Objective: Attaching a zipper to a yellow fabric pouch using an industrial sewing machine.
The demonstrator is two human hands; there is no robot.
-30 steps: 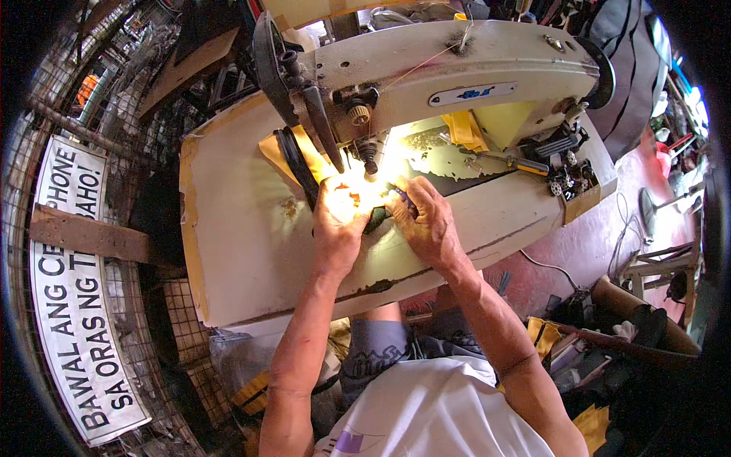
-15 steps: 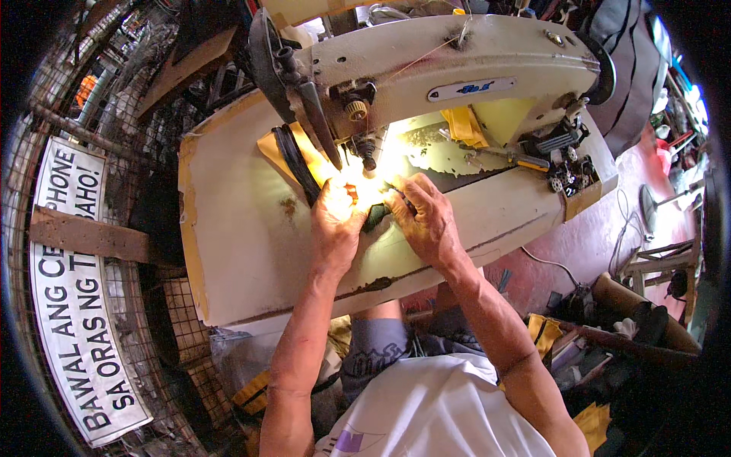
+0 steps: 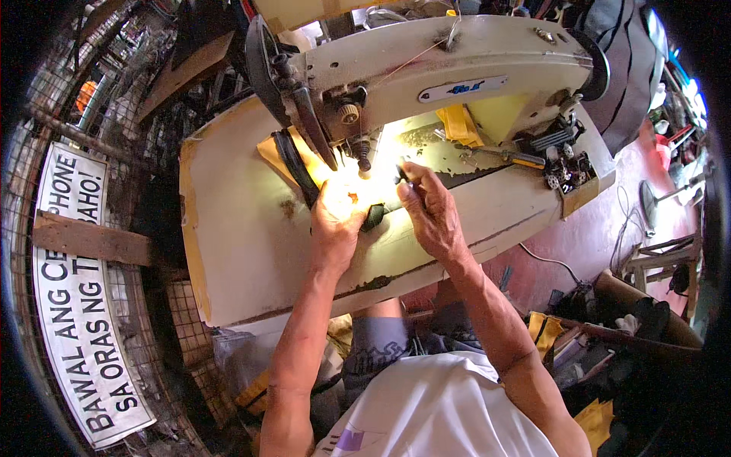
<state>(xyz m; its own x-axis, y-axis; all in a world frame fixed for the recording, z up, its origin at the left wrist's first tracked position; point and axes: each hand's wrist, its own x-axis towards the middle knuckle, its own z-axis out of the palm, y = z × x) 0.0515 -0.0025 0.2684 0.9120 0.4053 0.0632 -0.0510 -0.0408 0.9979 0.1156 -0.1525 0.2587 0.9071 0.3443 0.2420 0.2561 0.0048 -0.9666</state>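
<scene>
A sewing machine (image 3: 396, 72) stands over a worn table, its lamp glaring at the needle area. Yellow fabric (image 3: 272, 151) with a black strip (image 3: 295, 166) along it lies under the machine's head. My left hand (image 3: 337, 215) is closed on the work just in front of the needle; glare hides exactly what its fingers grip. A dark bundled piece (image 3: 372, 218) shows beside that hand. Right of the needle, my right hand (image 3: 431, 212) pinches a small dark object (image 3: 401, 174), too small and washed out to name, apart from the left hand.
Yellow fabric pieces (image 3: 458, 124) lie under the machine's arm. A screwdriver (image 3: 525, 159) and a box of small metal parts (image 3: 572, 177) sit at the table's right. Wire mesh (image 3: 179, 312) and a white sign (image 3: 76, 305) flank the left side. A cable (image 3: 550, 261) runs along the floor.
My right hand has drawn a little to the right, away from my left hand, with a small dark object now visible in its fingers. The left hand stays nearly in place.
</scene>
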